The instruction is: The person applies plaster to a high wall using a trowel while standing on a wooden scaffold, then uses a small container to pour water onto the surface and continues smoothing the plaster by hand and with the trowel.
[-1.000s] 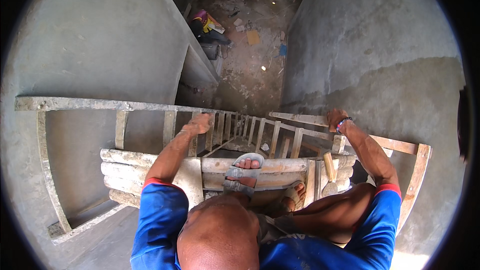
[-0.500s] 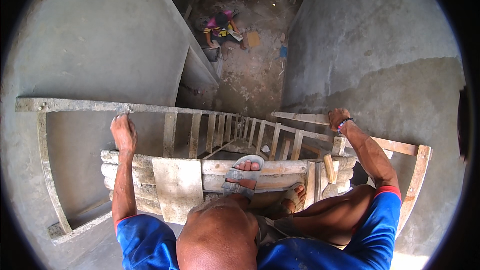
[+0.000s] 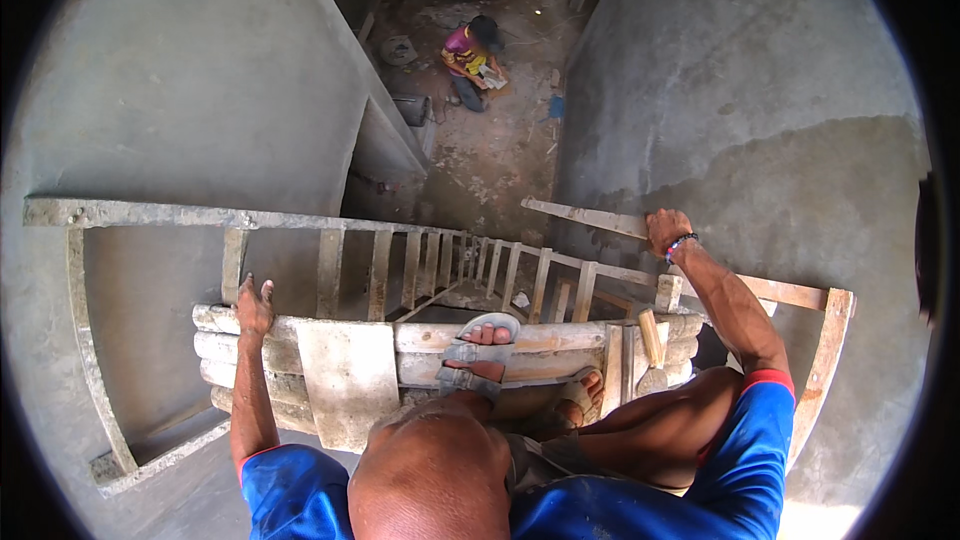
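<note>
My right hand (image 3: 667, 232), with a beaded bracelet at the wrist, is closed around a long narrow wooden strip (image 3: 585, 216). The strip points forward and left past the right ladder rail. My left hand (image 3: 254, 308) is at the left end of the pole platform (image 3: 450, 337), beside a ladder rung (image 3: 235, 265). Its thumb and a finger stand apart, and nothing shows in it. On the platform's right part lie a tool with a wooden handle (image 3: 652, 337) and short wooden pieces (image 3: 620, 365).
My sandalled feet (image 3: 482, 355) stand on the platform, beside a pale flat board (image 3: 350, 370). The wooden ladder frame (image 3: 412, 265) runs forward. Plastered walls (image 3: 740, 90) rise on both sides. Far below, another person (image 3: 470, 55) is on the littered floor, holding something pale.
My left hand has come down from the left ladder rail to the platform's edge. The strip in my right hand has swung up and forward. The person below has shifted right.
</note>
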Available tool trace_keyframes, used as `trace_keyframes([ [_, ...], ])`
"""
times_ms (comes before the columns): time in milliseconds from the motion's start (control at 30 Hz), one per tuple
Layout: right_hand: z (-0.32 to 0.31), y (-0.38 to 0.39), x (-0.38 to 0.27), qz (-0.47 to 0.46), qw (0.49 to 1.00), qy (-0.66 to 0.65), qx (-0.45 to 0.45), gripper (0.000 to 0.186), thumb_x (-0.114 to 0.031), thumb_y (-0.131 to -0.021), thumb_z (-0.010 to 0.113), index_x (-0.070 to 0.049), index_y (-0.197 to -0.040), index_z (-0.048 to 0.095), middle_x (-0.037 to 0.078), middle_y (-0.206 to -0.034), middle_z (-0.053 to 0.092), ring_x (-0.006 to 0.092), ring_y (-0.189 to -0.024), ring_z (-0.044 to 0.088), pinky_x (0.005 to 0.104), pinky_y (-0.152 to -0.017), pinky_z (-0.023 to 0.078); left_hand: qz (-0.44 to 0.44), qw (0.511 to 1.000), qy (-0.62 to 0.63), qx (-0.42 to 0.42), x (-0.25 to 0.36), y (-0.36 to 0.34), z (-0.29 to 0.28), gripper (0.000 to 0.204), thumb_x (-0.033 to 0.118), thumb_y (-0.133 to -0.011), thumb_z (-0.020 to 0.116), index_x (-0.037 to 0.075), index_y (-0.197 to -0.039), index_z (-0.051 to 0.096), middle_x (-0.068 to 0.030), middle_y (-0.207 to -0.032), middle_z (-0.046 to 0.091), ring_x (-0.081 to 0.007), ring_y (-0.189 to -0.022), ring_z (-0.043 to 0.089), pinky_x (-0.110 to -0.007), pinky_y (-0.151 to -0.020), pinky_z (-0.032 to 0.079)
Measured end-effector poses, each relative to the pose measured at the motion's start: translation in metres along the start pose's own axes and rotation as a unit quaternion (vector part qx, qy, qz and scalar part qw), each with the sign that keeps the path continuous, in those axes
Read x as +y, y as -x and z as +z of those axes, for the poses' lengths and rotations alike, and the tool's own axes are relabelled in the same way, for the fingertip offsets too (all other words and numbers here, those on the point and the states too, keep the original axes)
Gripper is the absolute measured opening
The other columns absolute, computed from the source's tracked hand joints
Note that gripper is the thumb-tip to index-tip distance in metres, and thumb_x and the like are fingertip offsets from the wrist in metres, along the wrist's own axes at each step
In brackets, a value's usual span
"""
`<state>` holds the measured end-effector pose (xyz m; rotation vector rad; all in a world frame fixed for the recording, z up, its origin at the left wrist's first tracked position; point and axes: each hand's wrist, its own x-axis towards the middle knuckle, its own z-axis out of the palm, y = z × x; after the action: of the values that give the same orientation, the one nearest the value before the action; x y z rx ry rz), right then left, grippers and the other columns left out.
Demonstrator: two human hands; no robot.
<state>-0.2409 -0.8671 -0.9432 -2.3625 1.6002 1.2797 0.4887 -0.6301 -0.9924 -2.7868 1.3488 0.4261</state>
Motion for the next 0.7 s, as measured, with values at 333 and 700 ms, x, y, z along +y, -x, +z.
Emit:
trace_keyframes([
  [333,-0.024,0.005,-0.001,0.028,0.999,-0.024,0.022,0.018,-0.019,-0.082,0.054,-0.011,-0.092,0.067,0.013,-0.091,0.069,0.029,-0.09,0.067,0.0381,-0.079,0.052,0.055,0.992,-0.013,-0.11,0.094,0.022,-0.006,0.046,0.033,-0.09,0.061,0.008,-0.127,0.054,-0.0151,-0.127,0.058,-0.0308,-0.119,0.054,-0.058,-0.11,0.019],
  [700,-0.03,-0.002,0.008,0.062,0.995,-0.056,0.05,0.019,-0.018,-0.083,0.054,-0.011,-0.094,0.068,0.013,-0.093,0.069,0.0294,-0.091,0.067,0.0399,-0.081,0.052,0.242,0.939,0.001,-0.246,0.199,0.065,0.018,0.05,0.034,-0.092,0.056,0.007,-0.133,0.047,-0.0167,-0.127,0.058,-0.0327,-0.121,0.052,-0.058,-0.111,0.017],
])
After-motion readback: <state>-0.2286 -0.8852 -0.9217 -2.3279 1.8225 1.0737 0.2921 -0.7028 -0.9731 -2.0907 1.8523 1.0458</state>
